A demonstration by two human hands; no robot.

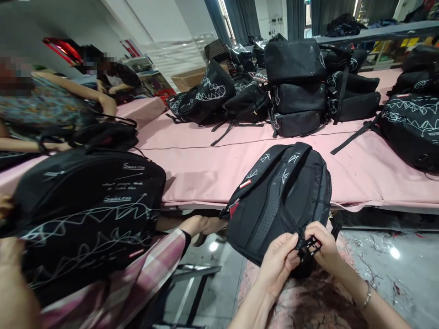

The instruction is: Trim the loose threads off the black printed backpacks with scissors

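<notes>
Pinching black fabric webbing (299,241) with left hand (280,256), gripping black plastic buckle (313,246) with right hand (323,250), forearms converging, at lower end of black fabric backpack (270,205) tilted against pink-covered worktop (192,183).

White scrawls (284,176) mark the black backpack (274,205); its buckle (313,246) seems black.

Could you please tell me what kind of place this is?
Probably a bag workshop: similar black backpacks are piled on a long pink-covered table, and thread-like scraps litter the floor.
</notes>
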